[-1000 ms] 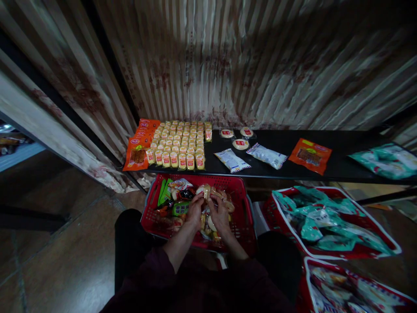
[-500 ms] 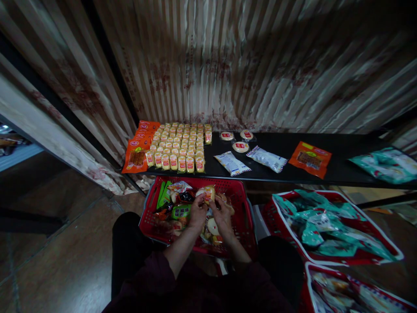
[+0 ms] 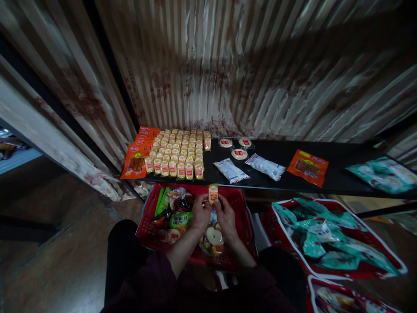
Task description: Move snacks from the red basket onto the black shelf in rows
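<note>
Between the fingertips of my left hand (image 3: pixel 201 214) and my right hand (image 3: pixel 226 216) is a small wrapped cake (image 3: pixel 213 194), upright with its red and yellow label showing. Both hands are closed on its lower sides, above a red basket (image 3: pixel 245 217). In that basket lie a green snack bag (image 3: pixel 181 219), a round wrapped biscuit (image 3: pixel 214 236) and other packets, partly hidden by my forearms. Just beyond, rows of matching wrapped cakes (image 3: pixel 177 152) stand packed together on a black shelf (image 3: pixel 276 150).
Orange snack packs (image 3: pixel 135 163) flank the cakes at left. Farther right on the shelf are three round biscuits (image 3: pixel 239 154), white-and-blue packets (image 3: pixel 265 166), another orange pack (image 3: pixel 308 167) and a teal bag (image 3: pixel 384 174). A basket of teal bags (image 3: pixel 321 234) stands at my right.
The wrapped cake has turned from tilted to upright in my fingers, and its label now faces me. My hands have moved slightly right, and the camera view has shifted a little.
</note>
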A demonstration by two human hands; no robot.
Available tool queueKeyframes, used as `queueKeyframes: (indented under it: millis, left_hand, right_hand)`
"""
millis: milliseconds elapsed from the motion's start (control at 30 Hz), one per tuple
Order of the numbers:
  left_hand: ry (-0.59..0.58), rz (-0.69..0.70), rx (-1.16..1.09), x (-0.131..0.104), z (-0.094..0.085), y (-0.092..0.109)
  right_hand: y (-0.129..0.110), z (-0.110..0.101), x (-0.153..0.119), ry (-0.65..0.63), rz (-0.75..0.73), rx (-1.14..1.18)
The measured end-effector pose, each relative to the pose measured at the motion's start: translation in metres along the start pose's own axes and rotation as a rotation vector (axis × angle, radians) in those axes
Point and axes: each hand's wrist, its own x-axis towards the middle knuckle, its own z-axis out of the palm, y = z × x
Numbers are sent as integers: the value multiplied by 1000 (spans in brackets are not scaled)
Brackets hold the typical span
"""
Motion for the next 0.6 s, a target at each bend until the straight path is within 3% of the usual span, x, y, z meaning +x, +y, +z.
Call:
queueKeyframes:
  millis: [233,600]
  left_hand:
    - [13,106,127,21,7,33]
    - [19,60,90,63,24,68]
  right_hand:
    - [-25,-5,33,-26,-23,80]
    - [-38,4,88,-57,-106,143]
